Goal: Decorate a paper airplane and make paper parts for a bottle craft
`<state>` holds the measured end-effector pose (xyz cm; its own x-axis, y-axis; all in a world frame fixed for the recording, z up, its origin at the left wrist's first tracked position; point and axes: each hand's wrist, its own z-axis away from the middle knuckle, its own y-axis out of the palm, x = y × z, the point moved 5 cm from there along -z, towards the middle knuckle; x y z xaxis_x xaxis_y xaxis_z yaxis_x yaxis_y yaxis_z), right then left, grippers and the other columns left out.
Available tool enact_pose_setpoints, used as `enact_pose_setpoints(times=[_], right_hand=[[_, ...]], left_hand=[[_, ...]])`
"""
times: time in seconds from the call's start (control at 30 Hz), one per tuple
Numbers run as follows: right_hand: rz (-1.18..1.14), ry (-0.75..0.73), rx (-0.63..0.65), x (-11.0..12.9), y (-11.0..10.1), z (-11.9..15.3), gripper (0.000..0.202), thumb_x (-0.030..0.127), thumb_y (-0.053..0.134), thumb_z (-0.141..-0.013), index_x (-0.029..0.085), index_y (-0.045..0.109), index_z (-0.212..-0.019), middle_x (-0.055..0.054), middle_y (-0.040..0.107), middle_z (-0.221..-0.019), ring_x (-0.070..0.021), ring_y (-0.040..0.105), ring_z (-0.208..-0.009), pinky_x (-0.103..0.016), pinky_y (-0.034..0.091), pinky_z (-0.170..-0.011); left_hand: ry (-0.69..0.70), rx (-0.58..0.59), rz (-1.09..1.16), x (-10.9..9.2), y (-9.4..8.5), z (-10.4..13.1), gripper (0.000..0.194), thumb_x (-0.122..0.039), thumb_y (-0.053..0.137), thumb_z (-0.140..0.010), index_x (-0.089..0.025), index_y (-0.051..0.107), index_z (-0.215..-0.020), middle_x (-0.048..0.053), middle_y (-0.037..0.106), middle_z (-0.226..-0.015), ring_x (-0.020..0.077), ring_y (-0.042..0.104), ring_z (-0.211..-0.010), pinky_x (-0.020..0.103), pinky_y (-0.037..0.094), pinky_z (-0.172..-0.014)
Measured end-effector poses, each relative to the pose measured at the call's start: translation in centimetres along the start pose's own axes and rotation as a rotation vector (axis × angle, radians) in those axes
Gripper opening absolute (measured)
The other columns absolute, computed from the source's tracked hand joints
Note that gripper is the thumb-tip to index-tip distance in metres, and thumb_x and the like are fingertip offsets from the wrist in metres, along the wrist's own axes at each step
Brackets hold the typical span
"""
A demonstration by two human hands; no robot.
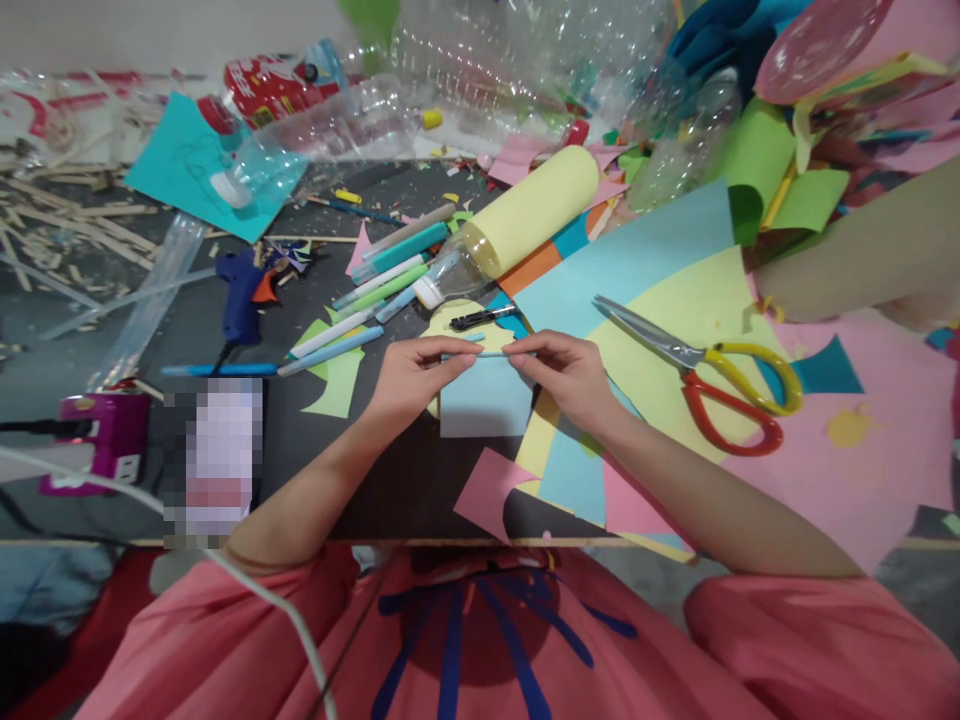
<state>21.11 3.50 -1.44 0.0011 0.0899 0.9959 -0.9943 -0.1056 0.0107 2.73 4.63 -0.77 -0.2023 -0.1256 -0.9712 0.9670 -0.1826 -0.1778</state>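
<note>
A light blue piece of paper (486, 402) lies near the table's front edge, its far edge raised as a narrow fold or roll. My left hand (417, 374) pinches the left end of that edge between thumb and fingers. At the right end, my right hand (562, 370) pinches it the same way. Just beyond the fingertips are a black pen-like tool (484, 317) and a pale yellow paper piece (442, 322). A bottle wrapped in yellow paper (532, 212) lies farther back.
Large scissors (705, 370) lie open on coloured paper at the right. Markers (397, 270), a blue glue gun (241, 298), a phone (223, 455) and a purple power block (101, 440) are at the left. Another person's arm (862, 245) reaches in from the right.
</note>
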Motion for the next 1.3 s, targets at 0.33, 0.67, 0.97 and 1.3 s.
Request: enact_pose_setpoints(times=[0.33,0.67,0.97,1.3], right_hand=[[-0.025,-0.03,-0.011,0.09,-0.07,0.04,0.009,0.035,0.08,-0.071,0.026,0.078,-0.073,-0.002,0.078,-0.079,-0.0163,0.069,-0.072,-0.032,0.055,-0.067],[-0.061,-0.108,0.043,0.2,0.16,0.04,0.005,0.03,0.078,-0.076,0.026,0.077,-0.072,-0.003,0.078,-0.079,-0.0173,0.072,-0.079,-0.033,0.057,-0.072],[-0.04,-0.1,0.045,0.22,0.26,0.29,0.011,0.018,0.072,-0.075,0.027,0.079,-0.074,-0.001,0.079,-0.082,-0.0162,0.073,-0.08,-0.031,0.058,-0.073],[0.017,-0.103,0.059,-0.03,0.32,0.28,0.007,0.03,0.072,-0.079,0.024,0.075,-0.076,-0.003,0.077,-0.084,-0.0165,0.07,-0.08,-0.031,0.055,-0.073]], left_hand=[[-0.025,0.008,0.053,0.14,0.15,-0.06,0.02,-0.036,0.081,-0.067,-0.02,0.082,-0.078,0.006,0.078,-0.081,0.0168,0.067,-0.069,0.026,0.05,-0.063],[0.021,0.021,0.048,-0.14,0.23,-0.02,0.012,-0.031,0.077,-0.069,-0.019,0.079,-0.071,0.006,0.076,-0.079,0.0172,0.067,-0.073,0.028,0.052,-0.07],[0.022,0.036,-0.016,-0.45,0.39,0.31,0.03,-0.042,0.077,-0.072,-0.017,0.077,-0.089,0.008,0.077,-0.094,0.0193,0.069,-0.086,0.024,0.051,-0.067],[0.009,0.057,-0.104,-0.32,0.51,0.47,0.026,-0.037,0.071,-0.077,-0.016,0.081,-0.089,0.006,0.079,-0.088,0.0125,0.062,-0.064,0.022,0.044,-0.055]])
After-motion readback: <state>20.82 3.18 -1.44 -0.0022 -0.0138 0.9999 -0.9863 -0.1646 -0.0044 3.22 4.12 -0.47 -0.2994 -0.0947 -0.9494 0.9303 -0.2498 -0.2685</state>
